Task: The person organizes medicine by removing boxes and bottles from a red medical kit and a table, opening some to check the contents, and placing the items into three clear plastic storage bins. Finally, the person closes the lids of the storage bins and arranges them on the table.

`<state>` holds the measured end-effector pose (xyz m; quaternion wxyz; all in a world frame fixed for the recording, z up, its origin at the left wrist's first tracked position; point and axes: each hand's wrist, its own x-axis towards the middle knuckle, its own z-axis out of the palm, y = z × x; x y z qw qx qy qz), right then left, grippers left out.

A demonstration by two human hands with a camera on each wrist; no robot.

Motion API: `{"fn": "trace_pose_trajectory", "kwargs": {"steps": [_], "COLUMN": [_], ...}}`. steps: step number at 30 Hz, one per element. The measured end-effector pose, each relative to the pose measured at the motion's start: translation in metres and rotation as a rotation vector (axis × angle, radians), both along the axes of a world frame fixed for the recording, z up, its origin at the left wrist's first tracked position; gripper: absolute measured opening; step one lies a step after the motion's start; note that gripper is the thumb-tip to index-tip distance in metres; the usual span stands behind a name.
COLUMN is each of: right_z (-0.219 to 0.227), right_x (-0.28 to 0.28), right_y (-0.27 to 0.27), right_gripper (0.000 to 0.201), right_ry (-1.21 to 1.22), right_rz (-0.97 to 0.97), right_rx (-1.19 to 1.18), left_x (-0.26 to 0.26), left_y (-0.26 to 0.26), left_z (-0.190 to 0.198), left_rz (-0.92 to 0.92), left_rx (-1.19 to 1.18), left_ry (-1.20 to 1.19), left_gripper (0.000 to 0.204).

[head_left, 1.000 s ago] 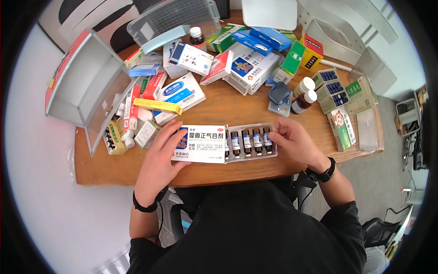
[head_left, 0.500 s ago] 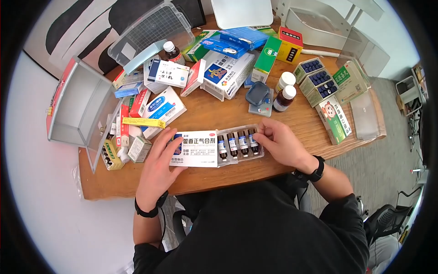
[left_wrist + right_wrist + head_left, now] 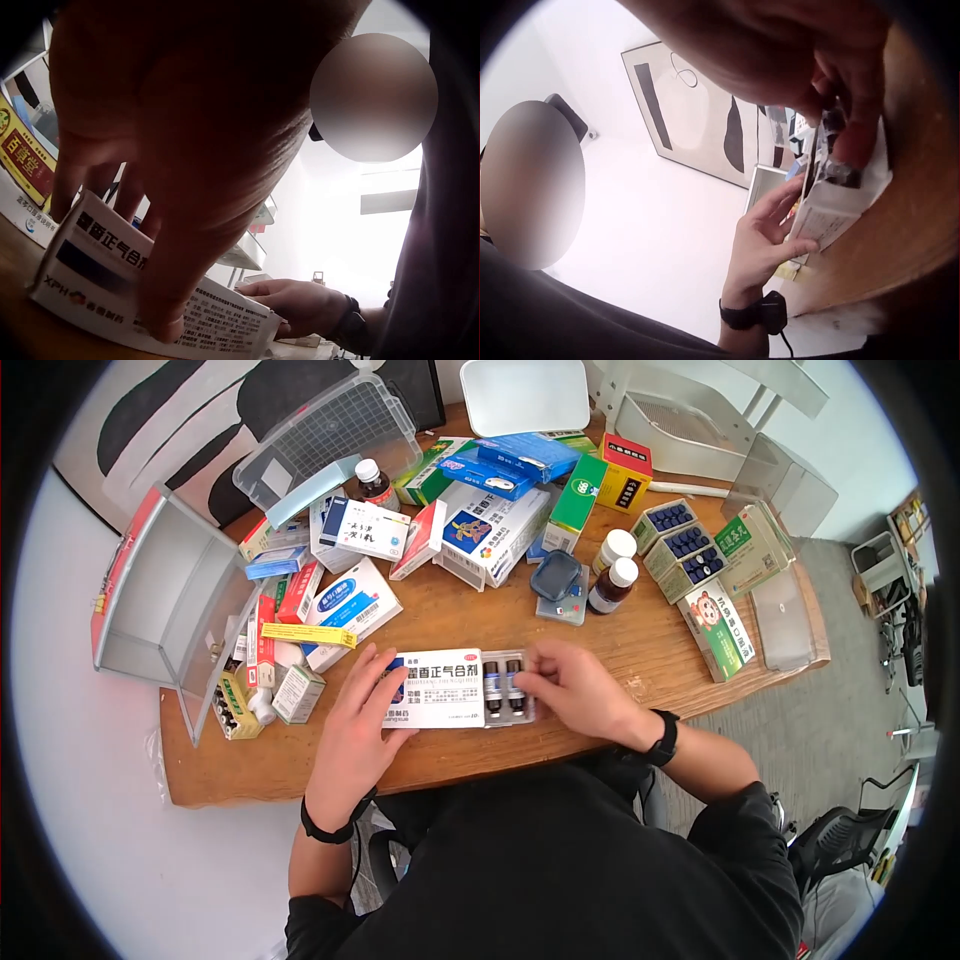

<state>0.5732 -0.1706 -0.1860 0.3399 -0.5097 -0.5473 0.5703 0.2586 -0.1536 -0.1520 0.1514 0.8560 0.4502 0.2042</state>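
A white medicine box (image 3: 445, 695) with Chinese lettering lies flat near the table's front edge. My left hand (image 3: 352, 738) grips its left end, thumb on the near side and fingers across the top and far side; the left wrist view shows the thumb (image 3: 161, 326) against the printed side wall. From the box's right end sticks out a clear plastic tray (image 3: 492, 722) of small dark vials (image 3: 493, 690), two of them plainly visible. My right hand (image 3: 585, 695) pinches the tray's outer end, its fingers covering part of it. The rest of the tray is hidden inside the box.
Behind lie piled medicine boxes (image 3: 370, 530), with a yellow narrow box (image 3: 308, 635) nearest the left hand. Brown bottles (image 3: 612, 588) and a dark blue case (image 3: 556, 575) stand beyond the right hand. An open-fronted bin (image 3: 170, 600) stands at left, cartons of vials (image 3: 685, 545) at right.
The right hand has moved left, and the tray has slid farther into the box, so fewer vials show. The left hand keeps its hold. The head view has shifted.
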Motion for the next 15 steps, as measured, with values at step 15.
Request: {"fn": "trace_pose_trajectory", "kwargs": {"steps": [15], "right_z": [0.026], "right_x": [-0.021], "right_y": [0.000], "right_gripper": [0.019], "right_ry": [-0.268], "right_rz": [0.232], "right_rx": [0.147], "left_x": [0.003], "left_y": [0.000], "left_z": [-0.003], "left_rz": [-0.013], "left_rx": [-0.008], "left_ry": [-0.015], "left_gripper": [0.069]}}
